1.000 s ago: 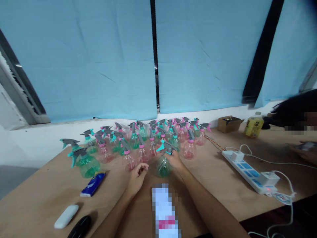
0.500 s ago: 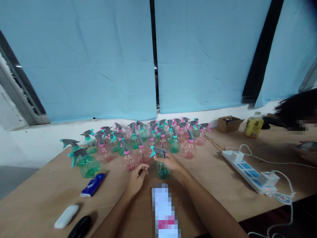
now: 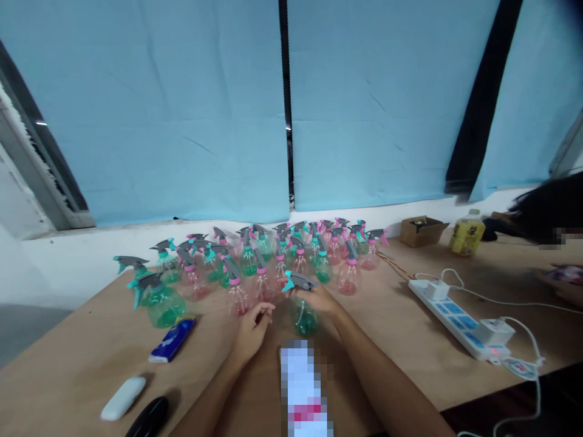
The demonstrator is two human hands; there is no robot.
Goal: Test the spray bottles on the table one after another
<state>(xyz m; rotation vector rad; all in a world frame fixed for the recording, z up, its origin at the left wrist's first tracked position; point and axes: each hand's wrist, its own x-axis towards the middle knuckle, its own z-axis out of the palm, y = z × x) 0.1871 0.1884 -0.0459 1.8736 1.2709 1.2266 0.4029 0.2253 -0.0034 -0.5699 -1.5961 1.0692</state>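
Note:
My right hand (image 3: 319, 300) grips the neck of a green spray bottle (image 3: 303, 317) with a grey trigger head (image 3: 298, 281), standing on the wooden table (image 3: 392, 328) in front of me. My left hand (image 3: 252, 331) rests just left of it with its fingers curled, holding nothing that I can see. Behind both hands stands a crowd of several pink and green spray bottles (image 3: 273, 258). A larger green spray bottle (image 3: 159, 300) stands apart at the left.
A blue packet (image 3: 173, 340), a white case (image 3: 122, 397) and a black object (image 3: 148, 417) lie at the near left. A white power strip (image 3: 460, 315) with cables lies at the right. A cardboard box (image 3: 422, 230) and yellow drink bottle (image 3: 467, 233) stand far right, near another person's dark hair (image 3: 551, 209).
My right hand has turned the green bottle's trigger head and shifted the bottle slightly nearer. My left hand has stayed in place.

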